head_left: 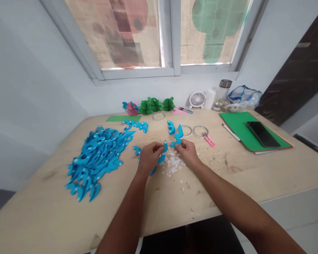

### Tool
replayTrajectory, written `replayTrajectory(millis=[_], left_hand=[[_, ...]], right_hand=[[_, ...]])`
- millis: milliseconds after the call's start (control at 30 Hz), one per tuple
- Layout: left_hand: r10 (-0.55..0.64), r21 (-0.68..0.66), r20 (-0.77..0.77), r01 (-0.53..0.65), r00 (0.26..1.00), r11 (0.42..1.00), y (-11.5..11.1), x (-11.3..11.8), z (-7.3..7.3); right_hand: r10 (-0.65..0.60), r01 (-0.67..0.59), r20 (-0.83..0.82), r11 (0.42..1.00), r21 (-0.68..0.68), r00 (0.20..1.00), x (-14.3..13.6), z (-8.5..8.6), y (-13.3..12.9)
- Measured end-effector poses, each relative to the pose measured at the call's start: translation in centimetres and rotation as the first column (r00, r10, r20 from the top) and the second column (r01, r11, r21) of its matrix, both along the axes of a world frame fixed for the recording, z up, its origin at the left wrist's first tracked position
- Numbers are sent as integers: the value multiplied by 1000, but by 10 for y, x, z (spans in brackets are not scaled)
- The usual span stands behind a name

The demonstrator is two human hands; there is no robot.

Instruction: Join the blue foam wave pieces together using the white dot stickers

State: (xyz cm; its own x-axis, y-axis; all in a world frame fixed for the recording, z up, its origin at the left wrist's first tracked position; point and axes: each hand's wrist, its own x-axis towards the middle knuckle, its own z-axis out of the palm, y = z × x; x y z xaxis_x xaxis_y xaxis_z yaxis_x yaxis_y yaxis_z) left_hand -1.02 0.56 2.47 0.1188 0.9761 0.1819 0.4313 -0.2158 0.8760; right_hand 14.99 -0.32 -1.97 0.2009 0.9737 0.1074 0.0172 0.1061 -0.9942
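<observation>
My left hand pinches a curved blue paper cutout that has a white square at its tip. In my right hand is another wavy blue cutout, gripped by its lower end. The two pieces are apart, a short gap between them. Small white paper bits lie scattered on the table below. To the left spreads a large heap of blue cutouts with white square patches. A loose blue piece rests just beyond my hands, and part of another shows behind my left hand.
Metal rings and pink-handled small scissors lie right of centre. Green paper pom-poms, a small white fan and a glass bottle line the wall. A phone sits on a green folder at right.
</observation>
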Motion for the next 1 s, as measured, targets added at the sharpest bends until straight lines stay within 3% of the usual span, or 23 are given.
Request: replayTrajectory(millis=[133,233,433,700,1000], left_hand=[[78,-132,331,-36,940,991,-1,-1,1],[133,-208,471,-36,872,977,-1,0,2],[207,-218,586,-93,784,972,-2,6,2],[209,-301,719,25,663,953,-1,11,-4],[248,-388,779,132,576,912,-4,9,2]], right_hand=[[23,-23,-29,999,-22,999,-2,4,-3],[66,-70,-81,996,-49,995,-4,9,-6],[183,-195,-135,977,-82,974,-11,16,-13],[239,-261,-183,960,-105,954,-14,15,-15],[284,-310,-190,942,-129,940,-13,12,-13]])
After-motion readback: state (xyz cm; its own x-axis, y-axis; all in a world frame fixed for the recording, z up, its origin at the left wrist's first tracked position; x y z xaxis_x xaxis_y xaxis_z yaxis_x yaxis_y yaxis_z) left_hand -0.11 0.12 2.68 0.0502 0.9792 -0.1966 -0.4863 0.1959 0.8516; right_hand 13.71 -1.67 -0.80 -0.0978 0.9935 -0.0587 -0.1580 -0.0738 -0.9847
